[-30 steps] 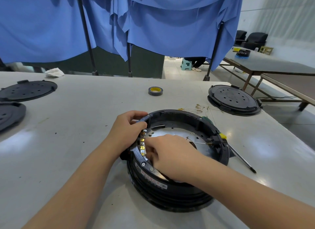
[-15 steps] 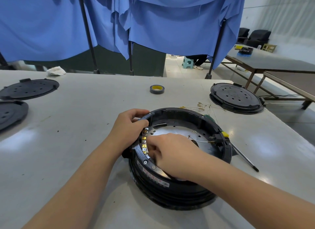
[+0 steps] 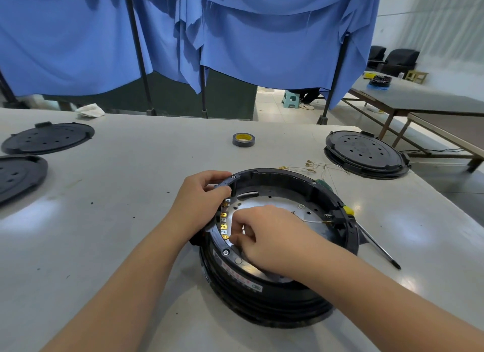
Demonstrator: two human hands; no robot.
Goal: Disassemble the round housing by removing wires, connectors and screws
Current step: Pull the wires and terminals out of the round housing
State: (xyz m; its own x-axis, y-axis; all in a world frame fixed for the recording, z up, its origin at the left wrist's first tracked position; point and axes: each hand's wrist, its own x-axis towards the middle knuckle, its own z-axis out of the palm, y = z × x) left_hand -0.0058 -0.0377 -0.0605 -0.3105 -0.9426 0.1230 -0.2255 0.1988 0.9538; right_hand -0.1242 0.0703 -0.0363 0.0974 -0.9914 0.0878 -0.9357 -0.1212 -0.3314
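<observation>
A black round housing [image 3: 293,296] sits on the grey table [image 3: 104,220] in front of me, open side up, with a shiny metal plate [image 3: 272,202] inside. A row of brass and silver connector tabs [image 3: 224,218] lines its left inner wall. My left hand [image 3: 199,205] grips the left rim beside those tabs. My right hand [image 3: 264,236] reaches inside with curled fingers that pinch at the lowest tab; what they hold is hidden. A thin white wire [image 3: 313,221] runs across the plate to a connector [image 3: 328,218] on the right wall.
A screwdriver [image 3: 377,244] with a green-yellow handle lies against the housing's right side. Loose wires with terminals [image 3: 311,165] lie behind it. A tape roll [image 3: 243,139] sits farther back. Black round lids rest at right [image 3: 365,152] and far left [image 3: 49,138].
My right hand's fingers have slid slightly down the row of tabs toward the lowest one. The left hand keeps its grip on the rim. The housing has not moved.
</observation>
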